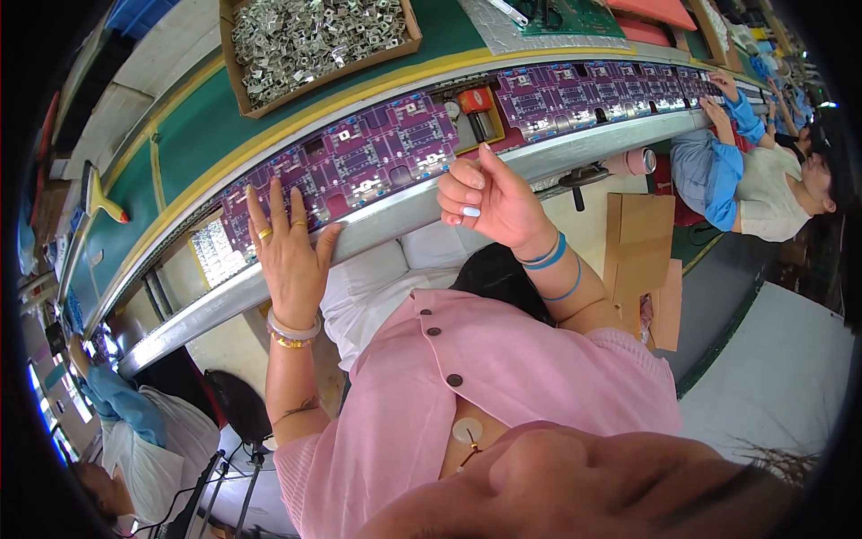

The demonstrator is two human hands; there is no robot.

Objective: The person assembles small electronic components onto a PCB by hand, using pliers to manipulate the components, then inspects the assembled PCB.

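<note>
though flat, intricately patterned boards [357, 156]

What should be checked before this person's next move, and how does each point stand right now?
1. Left hand on the purple boards: ok, fingers spread across them.
2. Right hand holding a part: cannot tell; it is raised near the metal rail, fingers curled.
3. Small metal parts at hand: ok, heaped in the cardboard box beyond the boards.
4. Board row unbroken: not ok; a gap shows a red-and-black object.
5. Co-worker's hands apart from this person's: ok, farther along to the right.
</note>
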